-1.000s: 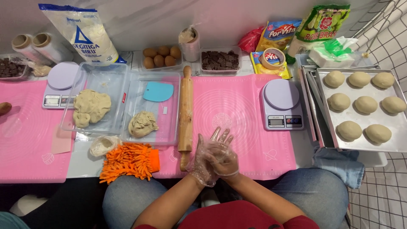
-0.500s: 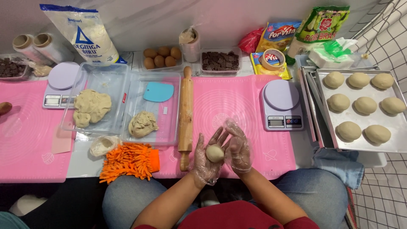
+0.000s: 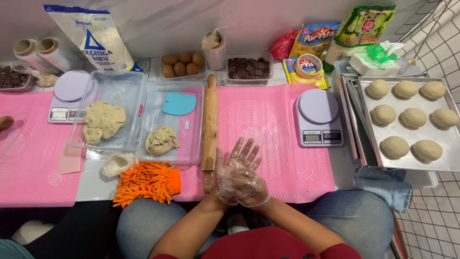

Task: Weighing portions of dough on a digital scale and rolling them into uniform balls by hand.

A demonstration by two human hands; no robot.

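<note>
Pressing together again, the gloved left hand (image 3: 242, 165) and right hand (image 3: 239, 184) now hide the dough ball seen between them a moment ago. Both palms clasp it above the pink mat (image 3: 273, 120), beside the rolling pin (image 3: 210, 125); the rolling goes on.

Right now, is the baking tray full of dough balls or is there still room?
Still room. The tray holds eight dough balls in three rows, and the front row has only two, leaving a bare spot at its right end.

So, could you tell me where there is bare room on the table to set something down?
The pink mat lies bare between the rolling pin and the scale, beyond the gloved hands. The left pink mat is also mostly bare. The back row by the eggs and the tray of dough balls are crowded.
</note>
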